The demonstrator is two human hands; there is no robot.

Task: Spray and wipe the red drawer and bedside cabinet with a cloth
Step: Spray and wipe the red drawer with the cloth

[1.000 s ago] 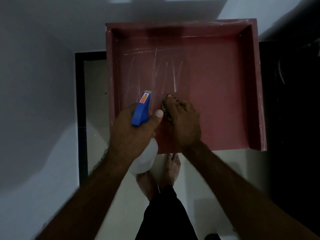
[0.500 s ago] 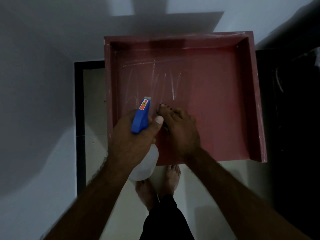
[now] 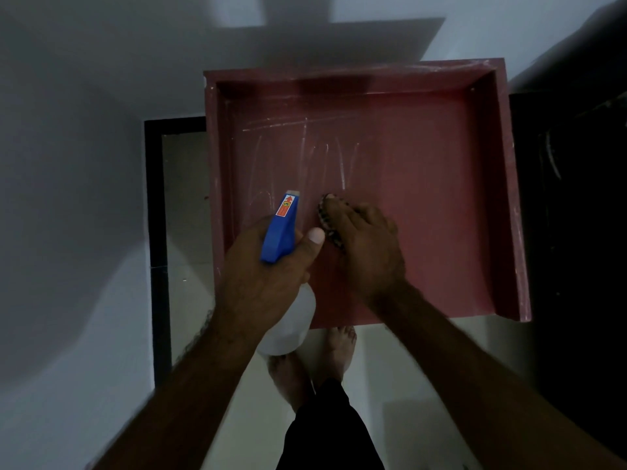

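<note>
Left hand [image 3: 268, 276] grips the bottle [image 3: 281, 232] over the drawer's [image 3: 424, 205] near-left corner; right hand [image 3: 368, 247] clutches the cloth [image 3: 326, 217] against the drawer floor, just right of the bottle; pale streaks [image 3: 342, 167] lie farther in.

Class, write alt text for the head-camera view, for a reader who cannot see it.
Seen from above, a right hand presses a dark patterned cloth onto the base of a red drawer marked with pale streaks. Beside it, the left hand grips a blue-topped spray bottle, nozzle pointing into the drawer.
</note>
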